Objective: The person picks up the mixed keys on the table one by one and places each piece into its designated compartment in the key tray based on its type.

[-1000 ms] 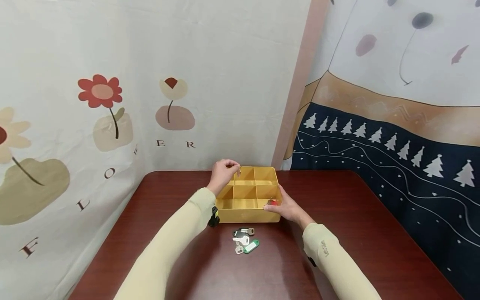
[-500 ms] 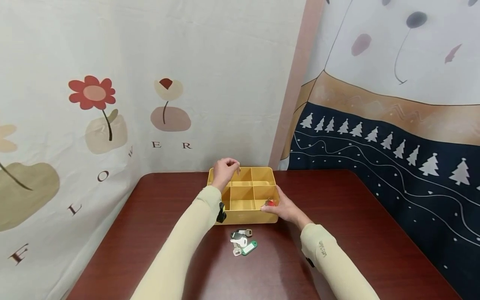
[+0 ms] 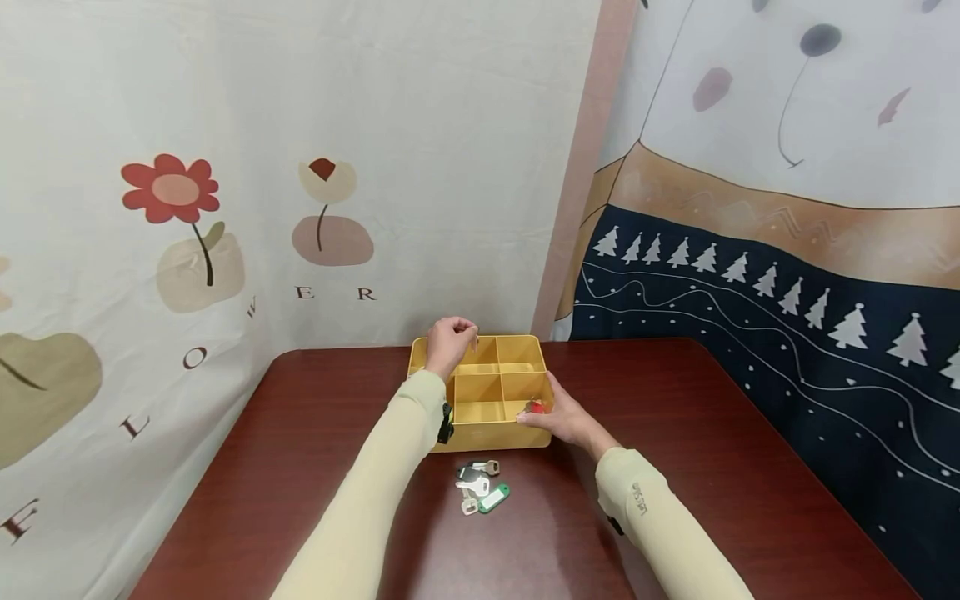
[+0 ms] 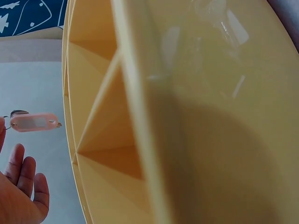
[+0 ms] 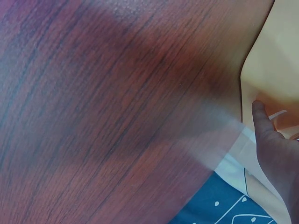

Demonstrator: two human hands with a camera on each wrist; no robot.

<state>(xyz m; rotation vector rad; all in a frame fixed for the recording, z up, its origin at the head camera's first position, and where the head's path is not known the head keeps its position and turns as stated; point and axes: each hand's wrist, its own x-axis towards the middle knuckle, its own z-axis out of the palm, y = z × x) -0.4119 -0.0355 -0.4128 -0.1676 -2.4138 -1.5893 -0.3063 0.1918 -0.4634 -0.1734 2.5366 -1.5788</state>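
- Largest is the pale backdrop (image 3: pixel 435 100) behind the worktop's far and left edges, printed with flowers (image 3: pixel 175 190) and spaced letters (image 3: pixel 195 358). Past a pink strip (image 3: pixel 581 167), a second printed backdrop (image 3: pixel 765 342) runs along the right edge, with white trees on navy under a brown hill.
- The worktop (image 3: pixel 337 433) is dark reddish, wood-grained and glossy, its two far corners rounded.
- A yellow divided box (image 3: pixel 491 436) sits near the middle of the far edge, its compartments in two rows.
- The right hand (image 3: pixel 573 417) grips the box at its near right corner, thumb over the near rim.
- The left hand (image 3: pixel 447 346) is raised over the box's far row, finger and thumb pinched together on a key ring; the other fingers are loosely bent.
- Several keys (image 3: pixel 474 483) and a green key tag (image 3: pixel 494 498) lie in a cluster on the worktop, just in front of the box's near wall.
- A pink key tag (image 4: pixel 39 122) hangs from the left fingertips, in the air.
- A small red item (image 3: pixel 536 407) lies in the near right compartment, its shape unclear.
- Compared with a second ago, the head view has turned slightly right, and the left forearm has shifted rightward, uncovering the box's far left corner. The right hand's hold and the cluster stay as they were.
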